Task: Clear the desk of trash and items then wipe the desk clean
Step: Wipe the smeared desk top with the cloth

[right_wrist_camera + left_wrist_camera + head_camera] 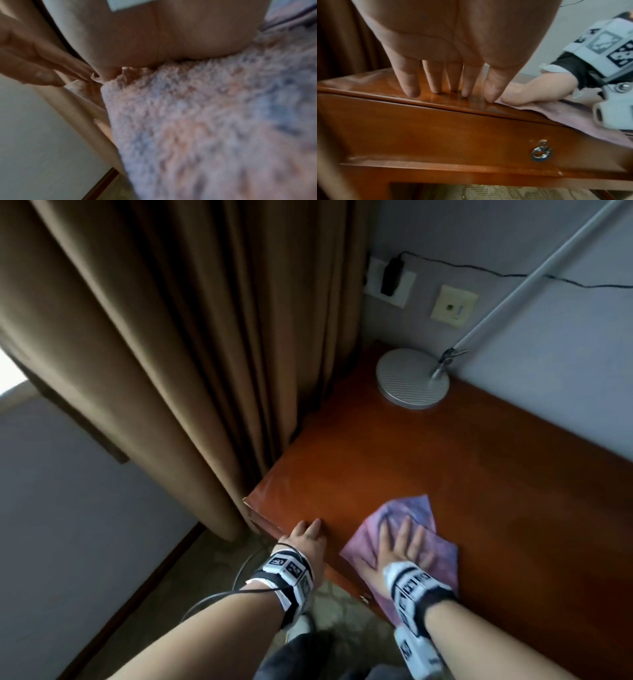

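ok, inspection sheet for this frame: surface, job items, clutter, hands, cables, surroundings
Surface: wooden desk, glossy, with a ring-pull drawer in its front.
Job's things: pink-purple cloth lies flat at the desk's near edge, partly overhanging it.
Clutter: nothing seen apart from a lamp base at the back corner.
Hands: right hand pressed flat on the cloth, fingers spread; left hand rests with straight fingers on the desk edge beside it.
Cables: black cord runs along the wall from a plug in the outlet; another black cable leads from the left wrist band.
Surroundings: brown curtain left of the desk, grey wall behind, patterned carpet below.
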A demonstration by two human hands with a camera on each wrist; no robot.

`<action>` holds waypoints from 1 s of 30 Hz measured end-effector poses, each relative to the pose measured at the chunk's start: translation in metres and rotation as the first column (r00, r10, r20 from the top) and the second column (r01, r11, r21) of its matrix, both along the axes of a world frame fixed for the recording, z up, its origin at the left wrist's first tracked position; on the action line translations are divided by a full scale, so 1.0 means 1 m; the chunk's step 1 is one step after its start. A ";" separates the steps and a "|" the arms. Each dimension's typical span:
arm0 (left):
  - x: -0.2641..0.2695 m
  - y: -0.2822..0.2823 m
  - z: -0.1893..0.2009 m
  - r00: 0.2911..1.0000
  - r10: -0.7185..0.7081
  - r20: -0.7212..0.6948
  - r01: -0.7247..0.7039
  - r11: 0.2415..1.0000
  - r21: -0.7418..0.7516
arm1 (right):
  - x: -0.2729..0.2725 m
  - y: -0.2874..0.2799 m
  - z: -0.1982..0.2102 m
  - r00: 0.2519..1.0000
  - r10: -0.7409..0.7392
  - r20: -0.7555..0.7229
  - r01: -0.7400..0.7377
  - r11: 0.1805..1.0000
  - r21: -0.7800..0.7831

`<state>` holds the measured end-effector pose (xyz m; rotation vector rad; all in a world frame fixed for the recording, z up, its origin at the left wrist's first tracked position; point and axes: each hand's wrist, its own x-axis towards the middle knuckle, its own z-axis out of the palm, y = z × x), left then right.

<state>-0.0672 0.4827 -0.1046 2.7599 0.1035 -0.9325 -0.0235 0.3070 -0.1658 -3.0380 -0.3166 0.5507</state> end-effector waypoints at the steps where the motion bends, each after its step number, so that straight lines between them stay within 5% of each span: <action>1: 0.000 0.008 0.000 1.000 0.019 0.000 -0.019 1.000 0.003 | 0.006 0.022 0.005 0.997 0.080 -0.023 -0.081 0.996 -0.034; 6: 0.001 0.045 0.007 0.978 0.211 0.007 -0.211 0.977 0.014 | -0.009 0.080 0.000 0.882 0.460 -0.100 -0.458 0.888 0.045; 15: -0.032 0.094 0.005 0.914 0.404 -0.030 -0.403 0.915 0.024 | 0.044 0.173 0.018 0.803 0.595 -0.026 -0.594 0.804 0.026; 22: -0.045 0.118 0.016 0.873 0.474 -0.113 -0.467 0.880 0.084 | 0.038 0.155 0.024 0.593 0.790 -0.159 -0.804 0.592 -0.055; 23: -0.045 0.121 0.018 0.868 0.483 -0.117 -0.475 0.876 0.088 | 0.044 0.144 0.021 0.583 0.793 -0.177 -0.811 0.582 -0.062; 27: -0.043 0.127 0.019 0.853 0.506 -0.127 -0.497 0.862 0.094 | 0.060 0.160 0.026 0.738 0.663 -0.126 -0.670 0.742 -0.024; 30: -0.039 0.126 0.018 0.854 0.510 -0.100 -0.501 0.860 0.098 | 0.043 0.186 0.032 0.709 0.689 -0.153 -0.699 0.715 -0.019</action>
